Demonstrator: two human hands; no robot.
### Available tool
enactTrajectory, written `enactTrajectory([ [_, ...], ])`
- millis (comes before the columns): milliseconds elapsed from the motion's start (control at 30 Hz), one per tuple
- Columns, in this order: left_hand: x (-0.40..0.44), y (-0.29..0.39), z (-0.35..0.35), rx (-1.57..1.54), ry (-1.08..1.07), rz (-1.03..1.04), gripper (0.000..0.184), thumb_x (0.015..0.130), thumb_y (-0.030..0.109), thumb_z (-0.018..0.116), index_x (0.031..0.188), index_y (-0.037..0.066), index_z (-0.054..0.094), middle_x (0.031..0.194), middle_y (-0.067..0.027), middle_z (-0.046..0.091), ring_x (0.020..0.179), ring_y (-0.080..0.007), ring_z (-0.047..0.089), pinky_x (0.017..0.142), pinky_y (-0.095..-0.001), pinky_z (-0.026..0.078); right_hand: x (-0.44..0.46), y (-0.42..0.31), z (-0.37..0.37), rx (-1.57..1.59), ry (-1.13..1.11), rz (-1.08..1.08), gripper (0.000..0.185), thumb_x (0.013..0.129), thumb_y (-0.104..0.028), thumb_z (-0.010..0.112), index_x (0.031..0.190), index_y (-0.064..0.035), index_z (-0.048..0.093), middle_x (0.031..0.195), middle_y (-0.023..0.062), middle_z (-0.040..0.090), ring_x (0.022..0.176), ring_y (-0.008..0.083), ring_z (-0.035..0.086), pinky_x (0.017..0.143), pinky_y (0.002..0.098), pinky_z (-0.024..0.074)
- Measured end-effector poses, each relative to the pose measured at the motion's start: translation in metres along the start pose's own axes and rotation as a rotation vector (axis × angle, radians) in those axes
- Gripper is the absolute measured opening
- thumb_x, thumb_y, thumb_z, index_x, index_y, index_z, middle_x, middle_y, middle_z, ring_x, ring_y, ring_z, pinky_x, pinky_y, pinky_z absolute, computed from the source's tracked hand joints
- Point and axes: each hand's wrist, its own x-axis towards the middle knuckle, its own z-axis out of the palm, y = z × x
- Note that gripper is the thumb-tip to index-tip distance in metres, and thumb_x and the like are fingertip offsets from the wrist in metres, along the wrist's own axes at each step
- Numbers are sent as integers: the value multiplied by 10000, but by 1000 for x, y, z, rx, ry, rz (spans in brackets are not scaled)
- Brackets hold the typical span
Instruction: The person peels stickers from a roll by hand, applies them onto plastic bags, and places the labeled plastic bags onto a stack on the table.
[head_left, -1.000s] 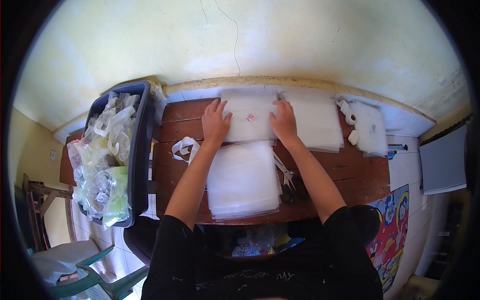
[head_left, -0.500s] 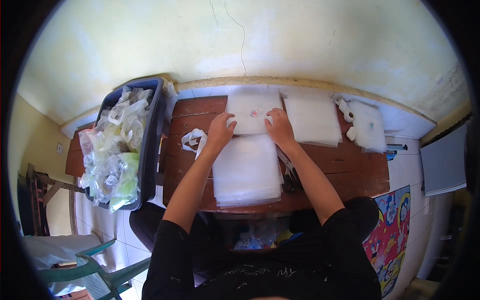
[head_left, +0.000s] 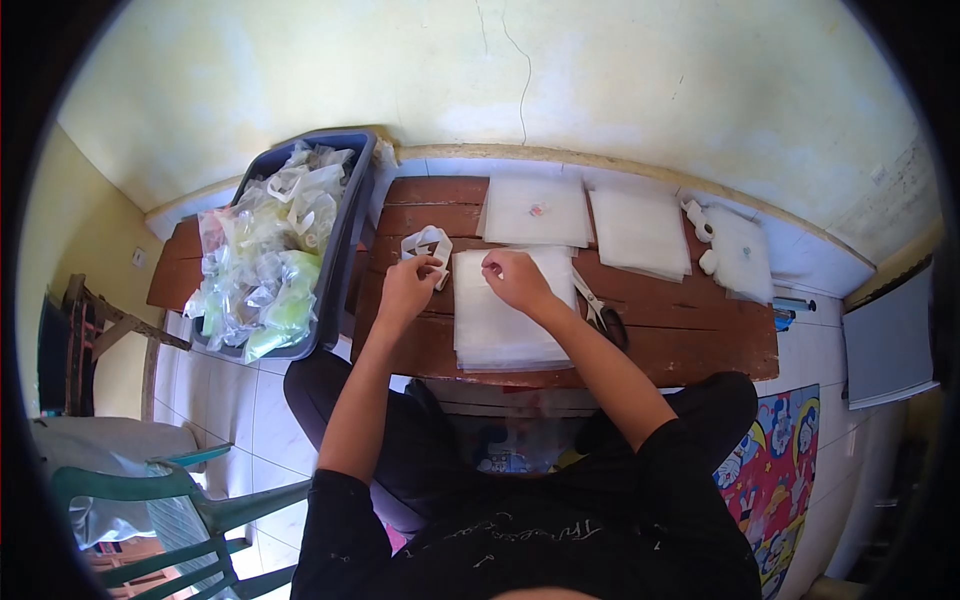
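My left hand (head_left: pixel 408 287) is at the white loop of strip or tape (head_left: pixel 430 245) on the brown wooden table (head_left: pixel 690 340), its fingers bent; whether it grips the strip is unclear. My right hand (head_left: pixel 515 279) is over the upper part of the near stack of clear plastic sheets (head_left: pixel 510 335), its fingers pinched together on something too small to make out. Scissors (head_left: pixel 600 312) with dark handles lie just right of that stack. Behind it lies a second stack (head_left: pixel 538 212) with a small red mark, and a third stack (head_left: pixel 640 230) is to its right.
A dark tub (head_left: pixel 345 240) full of crumpled plastic bags stands left of the table. White rolls (head_left: pixel 700 222) and another plastic stack (head_left: pixel 740 255) are at the right end. A green chair (head_left: pixel 215 510) is at lower left, a colourful mat (head_left: pixel 775 480) at lower right.
Both hands have left the back stack with the red mark and come nearer to me. The left is now by the white loop, the right over the near stack. The view has shifted.
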Motion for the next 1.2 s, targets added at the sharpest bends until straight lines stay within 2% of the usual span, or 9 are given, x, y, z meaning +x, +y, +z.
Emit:
enactTrajectory([
  [133, -3, -16, 0, 55, 5, -69, 280, 773, 175, 737, 1026, 59, 702, 904, -141, 715, 872, -306, 690, 790, -393, 528, 0, -17, 21, 49, -70, 36, 142, 815, -125, 624, 876, -2, 664, 814, 188, 688, 761, 346, 672, 713, 418, 532],
  [200, -1, -31, 11, 186, -13, -133, 404, 719, 188, 787, 1088, 66, 675, 1008, -163, 692, 991, -322, 658, 857, -421, 508, -1, -23, 29, 54, -109, 48, 148, 816, -125, 625, 886, -2, 667, 815, 187, 691, 763, 343, 675, 717, 416, 535],
  [533, 6, -48, 39, 179, -6, -117, 435, 689, 186, 816, 1068, 26, 676, 1015, -184, 692, 967, -336, 663, 842, -412, 512, 0, -21, 61, 169, -48, 123, 280, 812, -86, 629, 1077, 5, 616, 902, 217, 698, 853, 367, 687, 773, 411, 545],
  [633, 4, -33, 30, 101, -11, -111, 366, 733, 219, 794, 1020, 15, 694, 956, -180, 701, 917, -327, 673, 817, -401, 508, -1, -19, 62, 227, -47, 154, 280, 813, -71, 640, 1078, 13, 609, 886, 200, 702, 845, 325, 701, 736, 389, 555],
  [767, 7, -21, 21, -47, -118, -162, 312, 799, 261, 756, 976, 8, 712, 853, -142, 706, 815, -234, 673, 754, -355, 492, -4, -23, 51, 255, -24, 162, 306, 814, -52, 676, 1108, 10, 616, 914, 164, 695, 770, 224, 700, 698, 327, 567],
  [833, 9, -24, 21, -134, -122, -160, 299, 818, 260, 743, 971, 4, 714, 827, -128, 703, 788, -202, 663, 740, -339, 485, -5, -25, 46, 259, 28, 104, 306, 807, -43, 687, 1102, 10, 624, 917, 159, 690, 782, 221, 696, 702, 323, 569],
  [1033, 10, -20, 20, -289, -103, 14, 227, 855, 196, 709, 964, -3, 713, 898, -100, 706, 798, -167, 634, 727, -306, 470, -1, -33, 23, 218, 135, -85, 297, 782, -20, 707, 1071, 6, 646, 976, 152, 669, 818, 229, 681, 696, 315, 572],
  [1133, 9, -13, 19, -217, -81, 93, 211, 841, 141, 716, 984, -14, 703, 1037, -110, 695, 903, -186, 650, 778, -308, 482, 3, -37, 16, 178, 166, -152, 308, 772, -33, 715, 1070, -2, 642, 995, 148, 662, 836, 243, 676, 687, 320, 569],
  [1200, 6, -10, 23, -256, 66, 235, 204, 801, 107, 742, 968, -4, 706, 1131, -118, 665, 979, -250, 645, 822, -330, 495, 5, -40, 13, 153, 207, -215, 331, 771, -41, 722, 1090, -14, 635, 1002, 143, 662, 864, 242, 676, 695, 319, 570],
])
